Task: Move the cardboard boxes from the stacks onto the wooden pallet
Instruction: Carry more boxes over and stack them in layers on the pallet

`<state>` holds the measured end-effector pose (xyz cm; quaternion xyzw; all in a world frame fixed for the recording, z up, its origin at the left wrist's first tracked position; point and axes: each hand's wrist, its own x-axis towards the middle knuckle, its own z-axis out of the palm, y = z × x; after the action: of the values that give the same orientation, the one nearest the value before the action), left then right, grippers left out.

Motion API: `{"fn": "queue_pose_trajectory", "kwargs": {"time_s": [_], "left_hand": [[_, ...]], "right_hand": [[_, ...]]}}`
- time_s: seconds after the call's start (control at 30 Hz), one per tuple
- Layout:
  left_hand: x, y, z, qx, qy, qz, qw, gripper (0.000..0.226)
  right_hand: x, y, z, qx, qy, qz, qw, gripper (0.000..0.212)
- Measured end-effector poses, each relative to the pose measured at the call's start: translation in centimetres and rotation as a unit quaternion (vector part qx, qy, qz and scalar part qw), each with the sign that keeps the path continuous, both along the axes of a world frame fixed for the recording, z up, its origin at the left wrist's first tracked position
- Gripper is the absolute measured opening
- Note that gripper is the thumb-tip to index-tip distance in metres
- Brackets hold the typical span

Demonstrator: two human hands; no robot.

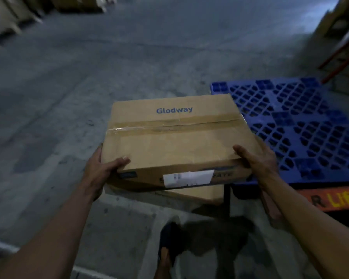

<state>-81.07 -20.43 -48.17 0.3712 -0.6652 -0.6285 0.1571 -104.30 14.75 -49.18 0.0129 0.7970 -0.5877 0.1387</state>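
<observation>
Both hands (103, 168) grip a flat taped cardboard box (177, 137)

One head-worn cam, wide-angle, looks fwd & down, close above box (175, 137), floor (89, 77) beyond

Concrete floor (73, 93) wide open left and ahead. Cardboard box (175, 141) fills the middle, left hand (103, 168) and right hand (258, 160) gripping its near corners. Blue pallet (302, 125) just right of it, grid top free from above. Below the box, a 2nd box (199, 195) and a black post (227, 196) block the low path. Orange panel (330, 200) beside right forearm. Red rack legs (338, 57) far right, blurred stacks (6, 19) far left, both well apart
</observation>
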Motion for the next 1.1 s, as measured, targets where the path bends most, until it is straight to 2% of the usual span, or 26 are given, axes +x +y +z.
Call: {"fn": "queue_pose_trajectory", "kwargs": {"time_s": [0.1, 0.2, 0.23, 0.33, 0.37, 0.57, 0.63, 0.7, 0.77, 0.83, 0.93, 1.1], "left_hand": [[6.0, 3.3, 5.1, -0.028, 0.034, 0.031, 0.999, 0.095], [12.2, 6.5, 9.4, -0.056, 0.063, 0.08, 0.993, 0.097], [13.9, 7.3, 10.4, -0.063, 0.071, 0.093, 0.991, 0.096], [20.2, 9.7, 13.7, -0.084, 0.085, 0.138, 0.983, 0.093], [22.2, 10.4, 14.7, -0.09, 0.094, 0.151, 0.98, 0.092], [34.8, 14.0, 18.9, -0.115, 0.125, 0.206, 0.964, 0.095], [39.3, 15.4, 20.1, -0.128, 0.12, 0.235, 0.956, 0.096], [44.3, 17.1, 21.1, -0.137, 0.11, 0.267, 0.948, 0.1], [49.0, 18.8, 21.6, -0.125, 0.104, 0.292, 0.943, 0.109], [53.7, 20.7, 22.0, -0.104, 0.096, 0.32, 0.937, 0.1], [60.2, 22.9, 21.5, -0.05, 0.101, 0.348, 0.931, 0.08], [68.1, 25.3, 18.9, -0.055, 0.11, 0.403, 0.907, 0.081]], "right_hand": [[2.4, 1.4, 4.4, -0.011, 0.018, 0.059, 0.998, 0.082], [5.4, 2.0, 8.2, -0.05, 0.03, 0.103, 0.993, 0.046], [6.3, 2.0, 9.1, -0.06, 0.042, 0.116, 0.99, 0.046], [10.0, 1.4, 12.0, -0.086, 0.064, 0.193, 0.975, 0.075], [11.6, 1.0, 13.4, -0.099, 0.069, 0.224, 0.967, 0.079], [19.6, -2.7, 17.2, -0.139, 0.084, 0.324, 0.932, 0.062], [22.3, -4.4, 17.7, -0.149, 0.097, 0.361, 0.915, 0.07], [26.1, -5.7, 18.5, -0.17, 0.094, 0.39, 0.9, 0.076], [30.6, -6.4, 19.3, -0.184, 0.096, 0.42, 0.883, 0.057], [35.3, -7.0, 19.9, -0.187, 0.097, 0.436, 0.875, 0.041], [41.4, -7.6, 20.1, -0.193, 0.1, 0.473, 0.854, 0.05], [48.2, -9.0, 19.1, -0.21, 0.063, 0.506, 0.834, 0.045]]}}
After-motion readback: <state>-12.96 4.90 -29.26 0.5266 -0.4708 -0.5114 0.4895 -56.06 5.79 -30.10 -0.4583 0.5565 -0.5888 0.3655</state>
